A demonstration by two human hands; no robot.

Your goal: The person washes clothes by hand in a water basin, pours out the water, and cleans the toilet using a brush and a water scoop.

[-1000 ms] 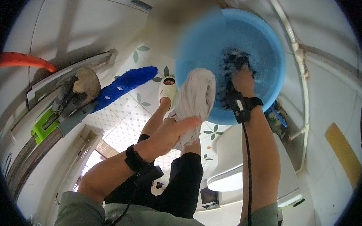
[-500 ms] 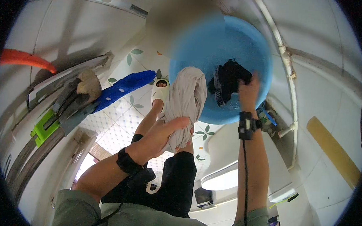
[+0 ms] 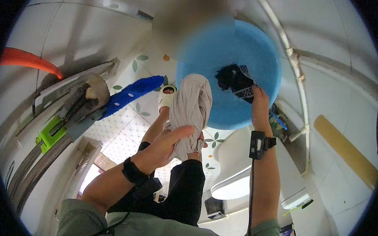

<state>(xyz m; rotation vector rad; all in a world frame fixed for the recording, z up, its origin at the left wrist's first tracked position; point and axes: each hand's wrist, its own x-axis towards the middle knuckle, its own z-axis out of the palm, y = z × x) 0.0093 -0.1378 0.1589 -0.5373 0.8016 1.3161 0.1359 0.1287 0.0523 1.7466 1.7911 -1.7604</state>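
Observation:
A bunched light beige cloth [image 3: 191, 101] hangs in folds from my left hand [image 3: 175, 140], whose fingers are wrapped round its lower end. It is held at the near left side of a large blue basin [image 3: 272, 67]. Inside the basin is a black garment [image 3: 233, 79] with a black-and-white patterned band. My right hand [image 3: 260, 100] reaches over the basin's right side and pinches the garment at its patterned edge. The basin's far left part is hidden by a blurred patch.
A white toilet [image 3: 232, 179] stands close by my right arm. On the left wall hang mops with a green clip [image 3: 51, 133] and a blue mop head [image 3: 133, 94]. A white pipe [image 3: 298, 74] and a yellow-brown roll [image 3: 343, 150] are at the right.
The black garment has turned in the basin, its patterned band now on the right side. My right hand has moved slightly nearer to me. The beige cloth stays in my left hand.

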